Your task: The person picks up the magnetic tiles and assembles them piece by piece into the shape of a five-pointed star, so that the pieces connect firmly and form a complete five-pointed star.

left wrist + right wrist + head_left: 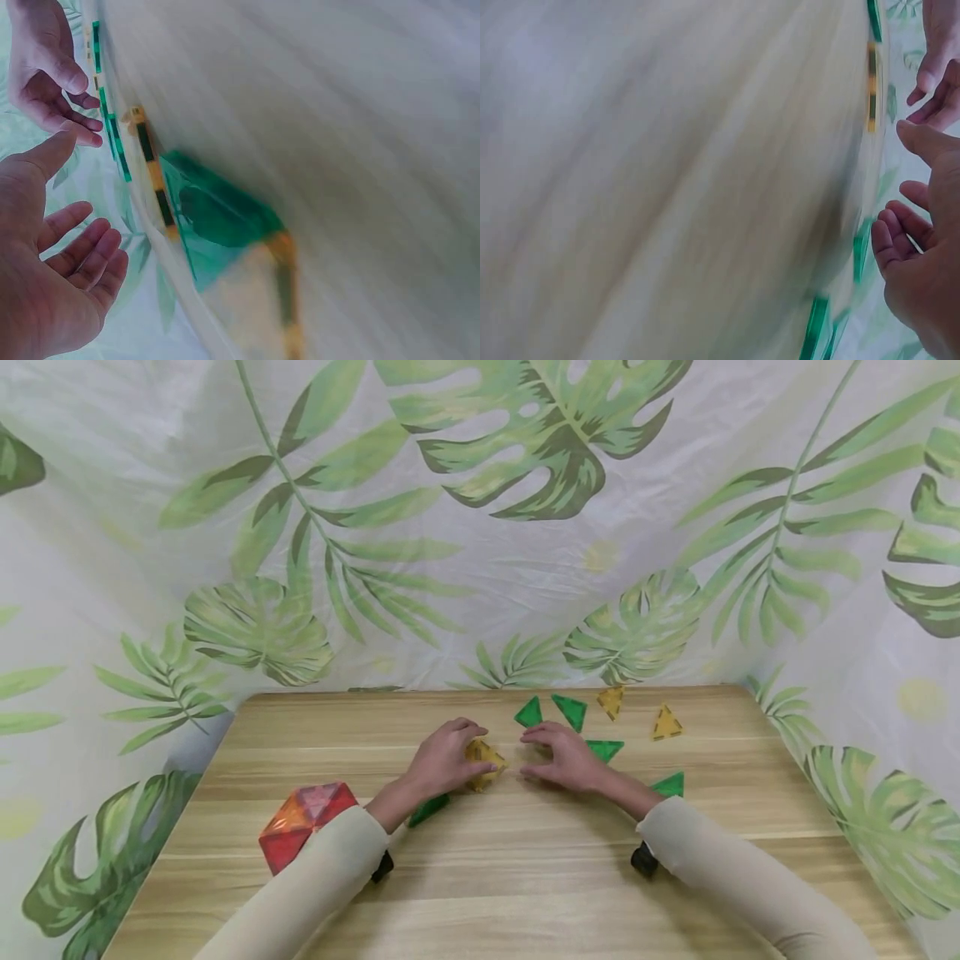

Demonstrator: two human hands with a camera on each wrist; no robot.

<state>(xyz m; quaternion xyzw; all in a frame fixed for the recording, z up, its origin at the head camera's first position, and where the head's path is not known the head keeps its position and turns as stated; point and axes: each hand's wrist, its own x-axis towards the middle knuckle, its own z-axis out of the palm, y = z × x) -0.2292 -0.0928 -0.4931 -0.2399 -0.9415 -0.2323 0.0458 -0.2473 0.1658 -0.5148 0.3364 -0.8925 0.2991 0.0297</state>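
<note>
My left hand (447, 762) hovers over a yellow translucent triangular tile (483, 768), its fingers loosely bent. In the left wrist view a gap separates that hand (56, 277) from the yellow-edged tile (154, 176) and the green tile (217, 210) beside it. Part of a green tile (429, 810) shows below the left wrist. Facing it, my right hand (564, 758) is held with fingers spread and bent, nothing between them. A green triangular tile (604, 750) lies just behind the right hand, partly hidden by it.
On the left, a red and orange faceted piece (311, 822) is partly covered by the left sleeve. Green triangles (570, 712) and yellow triangles (666, 722) lie at the back right of the wooden table (510, 893). Another green tile (670, 785) is near the right forearm.
</note>
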